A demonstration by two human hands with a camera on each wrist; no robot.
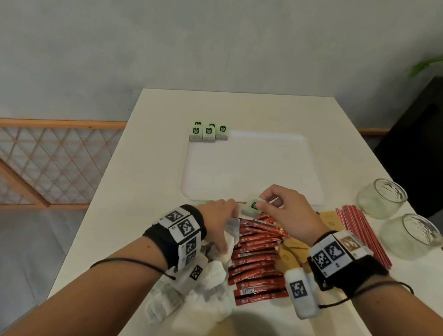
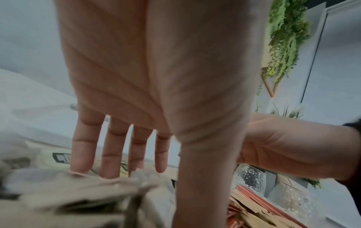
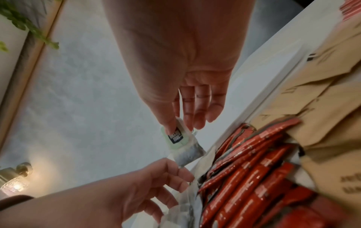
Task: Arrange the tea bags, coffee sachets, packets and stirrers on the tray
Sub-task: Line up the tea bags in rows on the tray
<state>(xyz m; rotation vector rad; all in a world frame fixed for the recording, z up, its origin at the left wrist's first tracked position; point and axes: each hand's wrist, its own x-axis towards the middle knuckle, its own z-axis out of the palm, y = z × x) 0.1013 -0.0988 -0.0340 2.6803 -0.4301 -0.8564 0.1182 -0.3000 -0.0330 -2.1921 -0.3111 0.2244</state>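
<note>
White table [image 1: 249, 110] against a grey wall; white tray [image 1: 256, 166] mid-frame with five tea bags [image 1: 209, 132] at its upper-left corner. Right hand [image 1: 287, 211] pinched another tea bag [image 1: 252, 206] by its green tag, just above the tray's lower edge. Left hand [image 1: 217, 217] lay spread, fingers straight, over the loose tea-bag pile [image 1: 202, 281] at lower centre. Step looked like tea-bag placement; next probably carry it up-left beside the row. Red sachets [image 1: 256, 263] untouched.
</note>
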